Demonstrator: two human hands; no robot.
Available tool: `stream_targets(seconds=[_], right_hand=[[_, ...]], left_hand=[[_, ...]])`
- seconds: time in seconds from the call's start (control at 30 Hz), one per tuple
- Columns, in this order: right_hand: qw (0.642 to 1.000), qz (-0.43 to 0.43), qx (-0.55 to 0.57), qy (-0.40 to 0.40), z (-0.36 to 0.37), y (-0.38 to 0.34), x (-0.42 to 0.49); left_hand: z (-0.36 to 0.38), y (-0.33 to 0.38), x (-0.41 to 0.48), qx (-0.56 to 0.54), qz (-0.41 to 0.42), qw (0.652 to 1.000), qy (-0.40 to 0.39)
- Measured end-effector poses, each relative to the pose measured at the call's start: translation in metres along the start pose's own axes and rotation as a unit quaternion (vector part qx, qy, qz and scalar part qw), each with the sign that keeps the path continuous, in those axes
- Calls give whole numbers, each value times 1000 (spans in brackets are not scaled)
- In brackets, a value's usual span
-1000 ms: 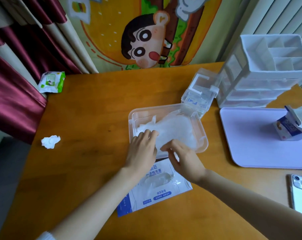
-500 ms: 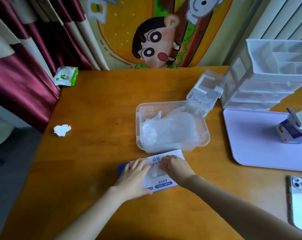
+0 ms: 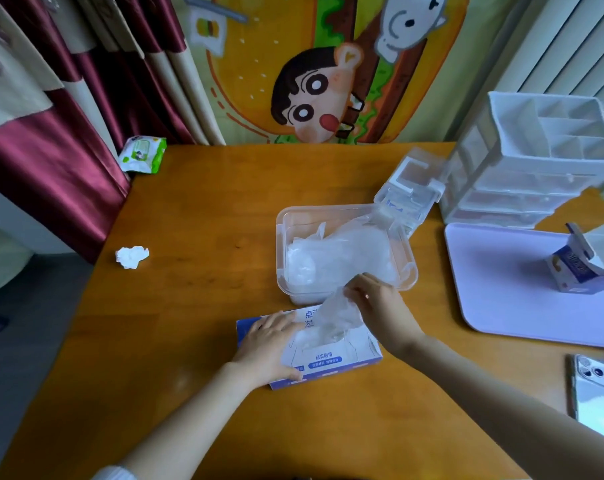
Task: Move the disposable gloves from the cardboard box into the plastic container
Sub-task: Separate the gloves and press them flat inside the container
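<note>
Head view: right hand (image 3: 380,308) pinches floppy, slippery gloves (image 3: 335,320) by the bunched top; left hand (image 3: 269,348) lies flat on the 6 o'clock cardboard box (image 3: 328,362).

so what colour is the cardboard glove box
The cardboard box is white on top with blue edges and blue print; the head view shows it.

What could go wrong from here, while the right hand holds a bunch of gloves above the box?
The right hand pinches the bunch of gloves only at its top; its lower end trails into the cardboard box, so some may slip onto the table.
The left hand lies flat on the box; if it eases off, the box may lift too.
The plastic container already holds a heap; more could spill over its rim.
</note>
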State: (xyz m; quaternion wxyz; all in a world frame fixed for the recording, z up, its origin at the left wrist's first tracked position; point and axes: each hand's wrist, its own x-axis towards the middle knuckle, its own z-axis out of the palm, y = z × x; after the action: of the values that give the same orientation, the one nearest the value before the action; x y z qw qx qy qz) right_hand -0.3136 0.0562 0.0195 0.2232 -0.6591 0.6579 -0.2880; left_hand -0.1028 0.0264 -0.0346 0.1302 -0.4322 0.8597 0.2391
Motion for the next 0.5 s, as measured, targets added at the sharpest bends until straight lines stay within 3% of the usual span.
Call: stream_targets(seconds=[0.23, 0.4, 0.5], right_hand=[[996, -13, 69, 49, -22, -31, 7], [984, -4, 117, 133, -41, -44, 16], [991, -4, 85, 106, -51, -44, 24]], left_hand=[[0, 4, -3, 8, -1, 1000, -9], [1, 5, -4, 8, 4, 1000, -10], [-6, 6, -4, -39, 5, 999, -33]])
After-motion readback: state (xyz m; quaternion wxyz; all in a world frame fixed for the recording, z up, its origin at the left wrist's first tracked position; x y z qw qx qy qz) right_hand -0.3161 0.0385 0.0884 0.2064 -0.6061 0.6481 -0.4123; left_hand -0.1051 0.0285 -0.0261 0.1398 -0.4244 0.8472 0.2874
